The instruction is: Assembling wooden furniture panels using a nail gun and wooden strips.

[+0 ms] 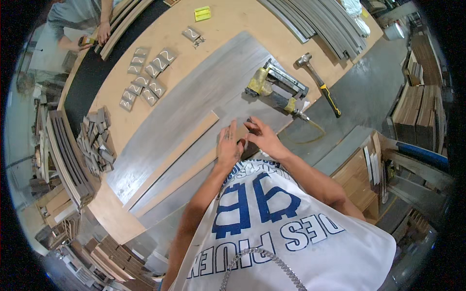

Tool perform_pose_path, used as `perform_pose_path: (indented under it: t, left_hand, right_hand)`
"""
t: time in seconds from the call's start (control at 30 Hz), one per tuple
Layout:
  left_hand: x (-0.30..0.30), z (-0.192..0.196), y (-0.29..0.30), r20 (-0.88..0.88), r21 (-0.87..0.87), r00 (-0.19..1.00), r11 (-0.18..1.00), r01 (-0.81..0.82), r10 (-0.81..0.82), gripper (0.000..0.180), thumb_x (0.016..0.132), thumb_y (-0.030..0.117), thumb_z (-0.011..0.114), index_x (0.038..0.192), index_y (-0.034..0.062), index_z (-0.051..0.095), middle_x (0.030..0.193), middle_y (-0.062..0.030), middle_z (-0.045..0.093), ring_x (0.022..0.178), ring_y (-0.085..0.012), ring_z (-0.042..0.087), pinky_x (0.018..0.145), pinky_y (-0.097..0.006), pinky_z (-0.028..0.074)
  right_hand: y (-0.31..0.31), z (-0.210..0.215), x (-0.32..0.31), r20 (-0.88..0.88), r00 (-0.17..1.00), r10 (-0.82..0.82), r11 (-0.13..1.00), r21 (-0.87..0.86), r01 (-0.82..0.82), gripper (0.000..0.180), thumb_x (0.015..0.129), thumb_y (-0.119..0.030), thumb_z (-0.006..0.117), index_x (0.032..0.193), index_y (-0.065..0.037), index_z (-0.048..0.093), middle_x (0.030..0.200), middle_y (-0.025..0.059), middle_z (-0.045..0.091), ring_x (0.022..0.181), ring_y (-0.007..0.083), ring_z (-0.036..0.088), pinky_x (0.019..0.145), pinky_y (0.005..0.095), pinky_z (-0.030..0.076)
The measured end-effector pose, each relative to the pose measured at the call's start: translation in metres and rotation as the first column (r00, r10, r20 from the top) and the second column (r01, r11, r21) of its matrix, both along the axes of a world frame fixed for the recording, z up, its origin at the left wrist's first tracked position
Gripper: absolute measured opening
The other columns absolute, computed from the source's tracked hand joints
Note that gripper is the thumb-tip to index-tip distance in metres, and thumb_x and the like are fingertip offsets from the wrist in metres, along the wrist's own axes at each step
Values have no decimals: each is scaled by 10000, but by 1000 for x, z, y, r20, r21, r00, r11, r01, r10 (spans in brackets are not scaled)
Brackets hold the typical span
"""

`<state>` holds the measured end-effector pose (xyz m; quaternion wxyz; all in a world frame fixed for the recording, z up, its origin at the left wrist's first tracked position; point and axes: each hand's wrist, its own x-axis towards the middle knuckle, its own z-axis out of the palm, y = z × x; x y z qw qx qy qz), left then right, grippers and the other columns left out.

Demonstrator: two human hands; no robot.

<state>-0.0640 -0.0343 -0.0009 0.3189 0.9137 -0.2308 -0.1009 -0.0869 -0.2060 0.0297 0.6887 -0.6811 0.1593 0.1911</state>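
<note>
Two long, light wooden strips lie on a grey panel (194, 92) on the workbench. The farther strip (174, 157) is untouched. My left hand (229, 145) rests over the end of the nearer strip (179, 186), its fingers stretched forward. Close beside it, my right hand (265, 139) has its fingers bent towards the thumb at a small dark piece whose kind I cannot make out. Part of that end is hidden by my hands. To the right lies a nail gun (276, 89) with yellow wrapping and an air hose (315, 131).
A hammer (318, 82) lies at the panel's right. Several marked grey blocks (145, 80) and a yellow case (203, 13) sit farther back. Wood offcuts (95, 140) are piled left; long grey slats (315, 24) lie back right. At far left, another person's hand (104, 33) is near boards.
</note>
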Motion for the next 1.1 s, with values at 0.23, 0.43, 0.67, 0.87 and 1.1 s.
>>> perform_pose_path:
  t: [0.23, 0.43, 0.67, 0.87, 1.1]
  left_hand:
    - [2, 1, -2, 23, -21, 999, 999, -45, 46, 768, 748, 131, 705, 1410, 0, 339, 1161, -192, 577, 1114, -346, 494, 960, -413, 426]
    - [4, 11, -2, -7, -38, 999, 999, -33, 33, 743, 779, 173, 689, 1412, 2, 341, 1150, -198, 581, 1113, -351, 492, 972, -419, 404]
    - [3, 7, -2, -21, -68, 999, 997, -46, 44, 713, 795, 173, 674, 1407, -4, 353, 1165, -215, 578, 1128, -366, 484, 983, -426, 398]
    - [5, 10, 3, -55, -97, 998, 995, -15, 9, 762, 736, 48, 647, 1423, -4, 323, 1184, -217, 568, 1151, -367, 471, 1000, -414, 393]
    - [5, 12, 5, -52, 47, 997, 997, 61, -59, 836, 685, -15, 625, 1442, -18, 270, 1247, -204, 535, 1186, -363, 447, 1031, -394, 378]
  right_hand:
    - [-1, 7, 3, -52, 998, -27, 996, 78, 31, 715, 869, -81, 609, 1447, 103, 231, 1425, 244, 439, 1295, 258, 453, 1070, 328, 350]
    - [2, -9, -5, 43, 998, -46, 999, 1, 46, 697, 842, -157, 662, 1386, 125, 331, 1362, 254, 507, 1195, 267, 552, 998, 320, 423]
    - [4, -38, -20, 118, 992, -51, 990, -125, 65, 663, 833, -217, 673, 1329, 126, 400, 1280, 300, 547, 1216, 345, 540, 1009, 355, 418]
    - [10, 12, 11, -5, 994, 112, 954, -280, -109, 646, 892, -156, 617, 1403, 107, 321, 1367, 262, 492, 1243, 285, 519, 1022, 346, 418]
    - [18, -4, 11, 27, 1000, 11, 936, -352, 0, 586, 880, -164, 628, 1356, 94, 406, 1281, 247, 566, 1179, 301, 566, 987, 354, 443]
